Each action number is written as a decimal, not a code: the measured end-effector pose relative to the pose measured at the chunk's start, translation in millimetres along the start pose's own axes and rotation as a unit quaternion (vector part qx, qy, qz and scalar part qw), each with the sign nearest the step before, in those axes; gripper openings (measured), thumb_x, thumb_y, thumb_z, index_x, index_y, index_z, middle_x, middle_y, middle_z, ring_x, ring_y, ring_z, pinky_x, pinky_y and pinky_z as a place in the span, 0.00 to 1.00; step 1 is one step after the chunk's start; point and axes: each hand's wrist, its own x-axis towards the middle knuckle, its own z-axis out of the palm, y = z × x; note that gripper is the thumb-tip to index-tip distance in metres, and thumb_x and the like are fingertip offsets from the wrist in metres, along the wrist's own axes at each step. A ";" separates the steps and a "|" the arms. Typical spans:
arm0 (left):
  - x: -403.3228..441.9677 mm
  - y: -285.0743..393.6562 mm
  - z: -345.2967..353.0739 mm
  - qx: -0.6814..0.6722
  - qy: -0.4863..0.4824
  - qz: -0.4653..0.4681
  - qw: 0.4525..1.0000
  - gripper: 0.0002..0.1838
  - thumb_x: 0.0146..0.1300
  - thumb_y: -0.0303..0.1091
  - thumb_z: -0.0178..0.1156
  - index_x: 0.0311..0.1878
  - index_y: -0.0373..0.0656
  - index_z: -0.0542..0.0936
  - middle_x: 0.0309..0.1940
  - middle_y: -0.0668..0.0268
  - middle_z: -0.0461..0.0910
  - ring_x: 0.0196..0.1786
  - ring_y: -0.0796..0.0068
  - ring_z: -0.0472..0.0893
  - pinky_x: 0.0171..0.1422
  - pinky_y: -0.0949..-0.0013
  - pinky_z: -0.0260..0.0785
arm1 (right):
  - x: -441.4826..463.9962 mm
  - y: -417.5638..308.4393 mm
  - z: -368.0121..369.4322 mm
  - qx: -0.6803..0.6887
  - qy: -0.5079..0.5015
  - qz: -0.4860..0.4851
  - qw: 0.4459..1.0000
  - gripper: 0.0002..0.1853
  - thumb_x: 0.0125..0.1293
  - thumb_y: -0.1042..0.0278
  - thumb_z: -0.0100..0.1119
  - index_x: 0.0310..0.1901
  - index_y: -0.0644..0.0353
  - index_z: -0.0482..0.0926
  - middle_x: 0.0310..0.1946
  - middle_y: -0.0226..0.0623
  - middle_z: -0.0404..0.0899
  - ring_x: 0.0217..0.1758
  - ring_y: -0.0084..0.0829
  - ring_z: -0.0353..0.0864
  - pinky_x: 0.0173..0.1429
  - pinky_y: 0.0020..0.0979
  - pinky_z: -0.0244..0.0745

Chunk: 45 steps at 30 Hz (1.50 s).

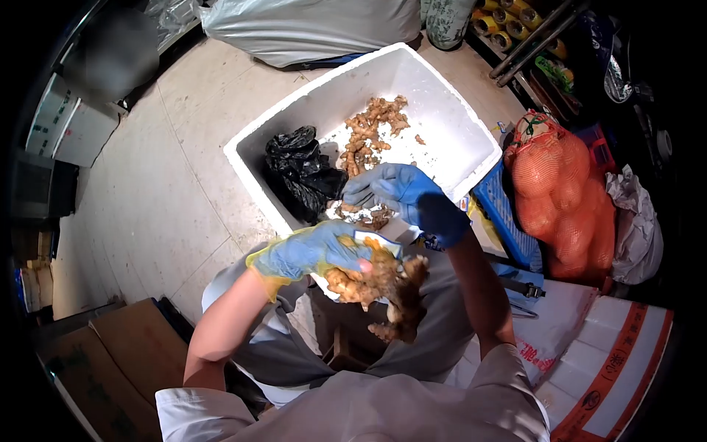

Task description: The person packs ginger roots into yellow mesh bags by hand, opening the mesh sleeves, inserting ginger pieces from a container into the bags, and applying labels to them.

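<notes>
My left hand (313,250), in a blue and yellow glove, is closed round a large knobbly piece of ginger (383,287) above my lap. A bare fingertip seems to show through the glove. My right hand (409,195), in a blue glove, is over the near side of a white foam box (468,136), palm partly up and fingers stretched loosely to the left; nothing shows in it. Inside the box lie several pieces of ginger (368,132), brown crumbs and a crumpled black plastic bag (298,169). Part of the box's near rim is hidden behind my hands.
Right of the box are a blue plastic crate (508,214) and red mesh sacks (552,199) of round produce. White cartons (589,361) stand at lower right, brown cardboard (110,368) at lower left. A large grey-white bag (317,29) lies behind the box on the tiled floor (169,184).
</notes>
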 end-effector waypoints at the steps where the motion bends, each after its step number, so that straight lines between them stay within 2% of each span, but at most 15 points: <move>1: 0.4 4.1 9.2 0.027 -0.037 -0.029 0.999 0.22 0.50 0.32 0.62 0.48 0.33 0.73 0.39 0.65 0.77 0.39 0.82 0.74 0.45 0.81 0.66 | 4.0 3.9 7.9 -0.025 -0.050 0.024 0.998 0.18 0.61 0.64 0.48 0.46 0.72 0.70 0.44 0.47 0.74 0.48 0.32 0.74 0.53 0.30 0.67; 6: 12.4 -15.3 18.6 0.071 -0.134 -0.073 0.986 0.22 0.49 0.39 0.64 0.46 0.38 0.75 0.38 0.65 0.78 0.40 0.80 0.74 0.44 0.76 0.65 | 14.5 13.0 36.8 0.008 -0.108 0.118 0.987 0.16 0.59 0.69 0.52 0.46 0.71 0.70 0.44 0.44 0.73 0.48 0.29 0.73 0.53 0.28 0.67; 10: 16.8 -13.7 15.7 0.165 -0.176 -0.012 0.970 0.22 0.49 0.41 0.64 0.45 0.37 0.75 0.35 0.65 0.78 0.37 0.80 0.75 0.41 0.76 0.66 | 18.6 26.7 41.1 -0.032 -0.136 0.164 0.976 0.13 0.56 0.73 0.55 0.43 0.68 0.72 0.40 0.38 0.74 0.43 0.24 0.72 0.49 0.24 0.67; 15: 22.9 -21.8 5.9 0.194 -0.207 -0.060 0.957 0.22 0.49 0.39 0.64 0.45 0.36 0.75 0.35 0.65 0.79 0.35 0.80 0.76 0.41 0.77 0.67 | 20.2 40.1 35.6 -0.041 -0.158 0.074 0.984 0.08 0.60 0.72 0.50 0.40 0.64 0.71 0.34 0.30 0.72 0.40 0.17 0.68 0.45 0.20 0.65; 20: 15.4 -15.2 2.4 0.106 -0.181 -0.055 0.976 0.22 0.48 0.36 0.66 0.46 0.37 0.75 0.37 0.64 0.79 0.37 0.80 0.75 0.43 0.77 0.67 | 12.6 25.2 36.4 -0.085 0.043 0.013 0.995 0.10 0.61 0.65 0.48 0.39 0.63 0.67 0.34 0.30 0.68 0.38 0.16 0.66 0.44 0.20 0.64; 21: 13.4 -12.8 1.2 0.109 -0.167 -0.052 0.979 0.23 0.47 0.36 0.66 0.47 0.38 0.75 0.38 0.64 0.78 0.38 0.80 0.75 0.43 0.77 0.67 | 6.2 21.0 43.2 0.049 0.042 0.002 0.998 0.09 0.63 0.66 0.46 0.39 0.62 0.67 0.33 0.29 0.68 0.37 0.15 0.66 0.42 0.19 0.64; 22: 10.7 -10.3 0.3 0.110 -0.167 -0.051 0.978 0.23 0.47 0.36 0.66 0.47 0.38 0.75 0.38 0.64 0.78 0.38 0.80 0.75 0.43 0.77 0.67 | 4.4 18.0 45.6 0.047 0.041 0.001 0.998 0.09 0.63 0.66 0.46 0.39 0.62 0.67 0.33 0.29 0.68 0.37 0.15 0.66 0.42 0.19 0.64; 30: -3.1 -10.0 -16.3 0.172 -0.178 -0.078 0.966 0.27 0.46 0.37 0.67 0.50 0.38 0.73 0.42 0.63 0.76 0.43 0.77 0.72 0.48 0.74 0.64 | -2.8 9.2 30.0 -0.081 -0.063 0.088 0.991 0.21 0.52 0.61 0.59 0.44 0.68 0.74 0.41 0.37 0.75 0.45 0.24 0.72 0.48 0.25 0.67; 32: -2.3 -17.5 -21.3 0.216 -0.145 0.044 0.965 0.20 0.52 0.38 0.62 0.45 0.36 0.75 0.34 0.66 0.77 0.35 0.81 0.72 0.41 0.77 0.65 | -10.1 2.7 20.6 -0.310 -0.094 0.096 0.941 0.16 0.52 0.66 0.60 0.42 0.65 0.75 0.37 0.34 0.76 0.39 0.22 0.74 0.43 0.24 0.69; 33: -3.3 -17.6 -22.2 0.184 -0.122 -0.004 0.975 0.21 0.50 0.40 0.63 0.44 0.36 0.75 0.35 0.66 0.77 0.35 0.81 0.72 0.41 0.78 0.64 | -12.5 -0.4 15.9 -0.440 -0.126 -0.012 0.889 0.11 0.52 0.71 0.59 0.38 0.63 0.77 0.34 0.32 0.76 0.34 0.21 0.74 0.37 0.24 0.69; 34: -3.4 -18.3 -23.5 0.184 -0.121 -0.003 0.975 0.21 0.50 0.40 0.63 0.44 0.36 0.75 0.35 0.66 0.77 0.35 0.81 0.72 0.41 0.78 0.64 | -12.9 -1.0 15.6 -0.440 -0.127 -0.012 0.889 0.11 0.52 0.71 0.59 0.38 0.63 0.77 0.34 0.32 0.76 0.34 0.21 0.74 0.37 0.24 0.69; 36: -2.8 -19.2 -26.2 0.176 -0.083 -0.013 0.981 0.22 0.49 0.40 0.64 0.44 0.35 0.75 0.34 0.67 0.77 0.36 0.81 0.71 0.42 0.79 0.64 | -13.3 -5.0 19.7 -0.303 0.050 0.090 0.948 0.10 0.51 0.72 0.59 0.35 0.67 0.77 0.31 0.31 0.75 0.30 0.21 0.74 0.39 0.23 0.70; 37: -3.4 -17.9 -26.0 0.158 -0.061 -0.017 0.985 0.20 0.50 0.39 0.64 0.43 0.35 0.74 0.34 0.67 0.77 0.37 0.81 0.72 0.43 0.79 0.64 | -9.6 7.2 21.9 -0.245 0.090 0.020 0.965 0.14 0.54 0.69 0.58 0.41 0.65 0.73 0.27 0.28 0.72 0.26 0.21 0.72 0.32 0.24 0.71; 42: -10.4 5.2 -25.9 0.111 -0.014 -0.062 0.992 0.23 0.47 0.34 0.67 0.46 0.35 0.73 0.36 0.68 0.76 0.39 0.83 0.70 0.43 0.78 0.64 | -20.3 -6.0 25.5 -0.009 0.176 0.155 0.972 0.19 0.60 0.66 0.53 0.51 0.66 0.67 0.39 0.34 0.74 0.37 0.18 0.69 0.41 0.20 0.68; 45: -16.4 12.1 -26.5 0.170 0.031 0.035 0.984 0.19 0.50 0.31 0.63 0.45 0.34 0.75 0.34 0.68 0.78 0.35 0.85 0.72 0.42 0.79 0.66 | -15.8 -5.7 35.7 0.057 0.280 -0.001 0.958 0.18 0.56 0.65 0.57 0.46 0.65 0.68 0.33 0.30 0.72 0.32 0.16 0.68 0.34 0.19 0.67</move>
